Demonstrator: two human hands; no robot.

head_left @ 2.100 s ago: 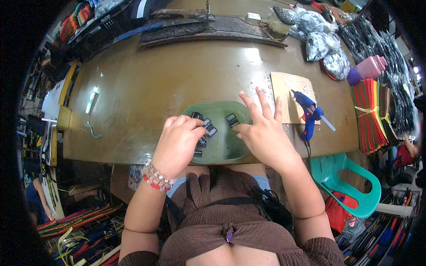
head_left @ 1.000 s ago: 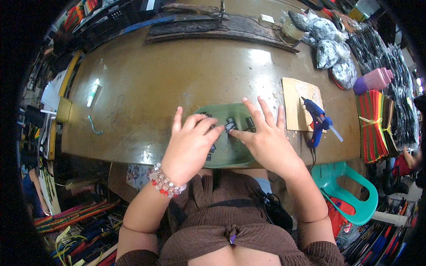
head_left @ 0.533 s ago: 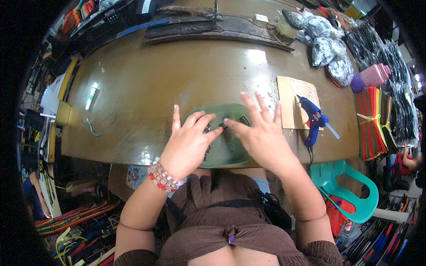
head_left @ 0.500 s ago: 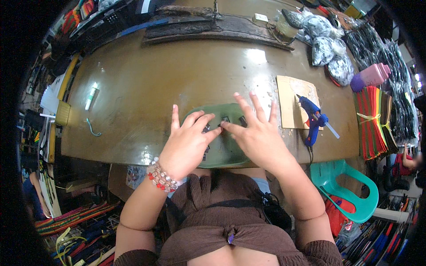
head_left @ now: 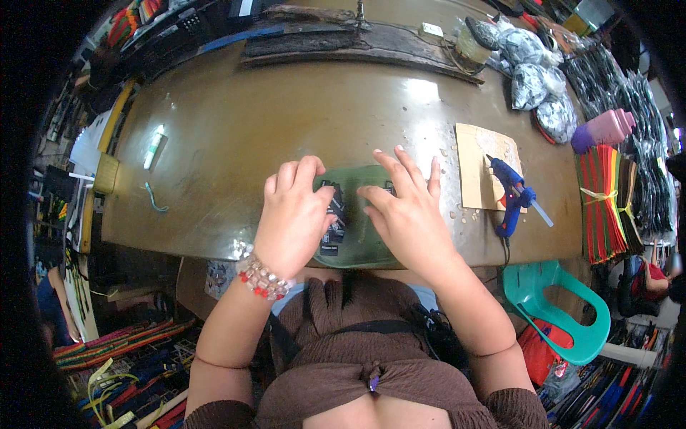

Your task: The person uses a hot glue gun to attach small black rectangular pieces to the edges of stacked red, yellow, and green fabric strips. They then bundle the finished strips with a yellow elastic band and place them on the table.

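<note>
Resting on the green pad, the left hand has its fingers curled over small black pieces; whether it pinches one cannot be told. The right hand lies just beside it, fingers spread flat on the pad. A blue glue gun sits to its right on cardboard.

Both hands lay on a green mat at the near edge of the brown surface. The left hand rested curled over small black pieces on the mat; the right hand pressed down beside it with fingers spread. To the right, a blue glue gun lay partly on a cardboard sheet. A teal plastic chair stood below the surface edge.
</note>
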